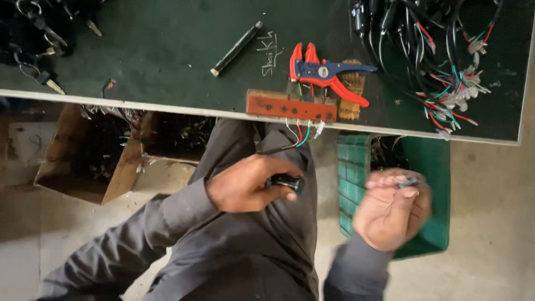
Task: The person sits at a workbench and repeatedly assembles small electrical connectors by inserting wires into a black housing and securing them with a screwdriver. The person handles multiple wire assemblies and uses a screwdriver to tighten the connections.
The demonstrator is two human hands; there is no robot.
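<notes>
grey sleeves and lap filled the near foreground. left hand (245,184) was closed around a small black cylindrical part (288,182), held over the lap just below the bench edge. right hand (390,209) was blurred, fingertips pinched on a tiny grey connector piece (408,181) above a green crate (426,189); grip looked light.

green-topped bench (167,56) carried, largest first: a tangle of black and coloured wire harness (440,61) at the right, a red terminal block (292,106) at the bench edge with thin wires (301,134) hanging toward the left hand, red-and-blue wire strippers (326,75), and a black pen-like tool (236,48).

risk noted: the pinched connector piece could slip into the crate, given the moving hand. the hanging wires ran close to the black part; a pull could strain them at the block. the block sat right at the edge and could be dragged off.
</notes>
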